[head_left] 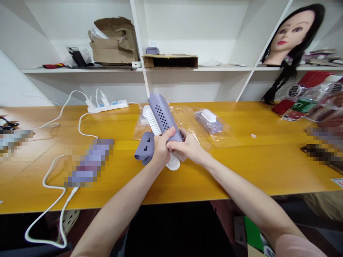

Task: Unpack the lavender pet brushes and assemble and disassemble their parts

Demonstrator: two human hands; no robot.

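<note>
While the left hand (162,145) has its grip closed on a purple case (167,113), the right hand (192,146) clasps its near end

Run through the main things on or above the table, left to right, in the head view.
Black cable → white power strip → slotted purple piece → perforated purple casing → purple piece topped by a white oval part → small pale scrap → green-labelled bottle.

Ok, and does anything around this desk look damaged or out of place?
Yes, two things. The cardboard box on the left shelf looks torn and crumpled, its top ragged. A white cable also loops over the desk's front edge, where it might get snagged.
</note>
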